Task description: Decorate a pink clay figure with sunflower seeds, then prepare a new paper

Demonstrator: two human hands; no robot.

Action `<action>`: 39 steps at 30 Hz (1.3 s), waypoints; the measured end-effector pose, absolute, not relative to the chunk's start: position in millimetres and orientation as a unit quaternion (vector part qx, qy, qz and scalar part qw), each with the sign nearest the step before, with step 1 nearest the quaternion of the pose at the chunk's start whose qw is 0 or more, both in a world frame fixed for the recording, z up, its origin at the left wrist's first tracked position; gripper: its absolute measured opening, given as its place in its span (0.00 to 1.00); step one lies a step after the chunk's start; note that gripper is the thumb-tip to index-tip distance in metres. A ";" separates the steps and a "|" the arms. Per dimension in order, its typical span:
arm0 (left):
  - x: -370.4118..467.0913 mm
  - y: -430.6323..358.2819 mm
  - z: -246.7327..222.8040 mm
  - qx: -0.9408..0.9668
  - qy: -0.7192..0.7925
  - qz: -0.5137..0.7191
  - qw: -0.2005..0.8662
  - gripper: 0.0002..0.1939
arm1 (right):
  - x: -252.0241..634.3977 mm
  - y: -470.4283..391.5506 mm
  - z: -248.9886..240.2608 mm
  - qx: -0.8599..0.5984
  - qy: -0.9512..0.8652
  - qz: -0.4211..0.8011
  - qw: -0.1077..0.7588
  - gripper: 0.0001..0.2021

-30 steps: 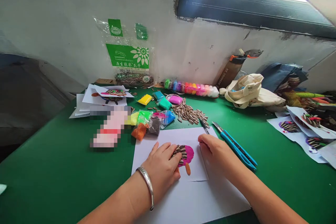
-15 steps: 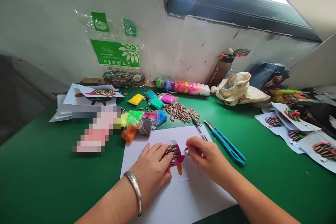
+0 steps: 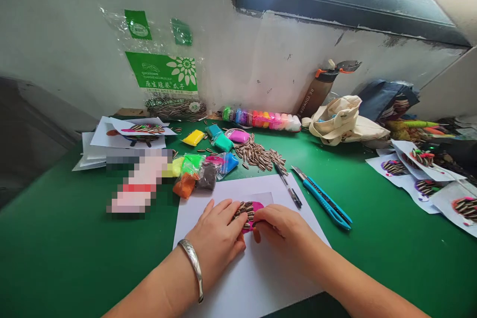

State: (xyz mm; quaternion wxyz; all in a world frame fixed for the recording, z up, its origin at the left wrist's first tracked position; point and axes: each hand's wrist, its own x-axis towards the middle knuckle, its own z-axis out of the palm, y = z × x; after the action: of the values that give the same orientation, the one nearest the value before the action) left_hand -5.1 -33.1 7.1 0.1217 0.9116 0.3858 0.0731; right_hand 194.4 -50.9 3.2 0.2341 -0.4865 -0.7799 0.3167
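On the white sheet (image 3: 227,299): a smaller card (image 3: 265,198) bearing a magenta clay shape (image 3: 258,205), its left part set with striped seeds (image 3: 245,208); an orange clay piece (image 3: 257,236) sits at the shape's lower edge
Left hand (image 3: 222,228): laid flat, fingers loosely spread, covering the shape's left side
Right hand (image 3: 283,223): fingertips drawn narrow at the shape's right edge; a small dark thing (image 3: 256,224) shows there; whether the fingers grip it, I cannot tell
Pen (image 3: 292,191): slanting over the sheet's upper right, one end by the seed pile (image 3: 257,154)
Blue knife (image 3: 326,203): on the green table (image 3: 372,263), just right of the sheet
Clay packets (image 3: 222,142): grouped beyond the sheet, left of the seed pile
Bottle (image 3: 315,94): leaning by the wall, behind a cream cloth bag (image 3: 337,119)
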 end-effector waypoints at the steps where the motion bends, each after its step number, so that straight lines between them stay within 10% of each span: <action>1: -5.0 -33.4 6.8 0.912 0.385 0.076 0.119 0.19 | 195.1 -49.7 0.7 -0.481 -0.784 0.310 0.241 0.09; 39: -6.1 -34.7 -6.7 0.912 0.389 0.084 0.096 0.20 | 191.4 -51.5 -13.6 -0.465 -0.822 0.237 0.227 0.11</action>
State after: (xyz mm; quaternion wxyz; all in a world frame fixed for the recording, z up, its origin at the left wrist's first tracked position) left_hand -6.1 -34.7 -6.7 0.0957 0.9124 0.3889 0.0845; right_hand 191.4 -51.5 -13.6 0.2270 -0.4653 -0.8220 0.2373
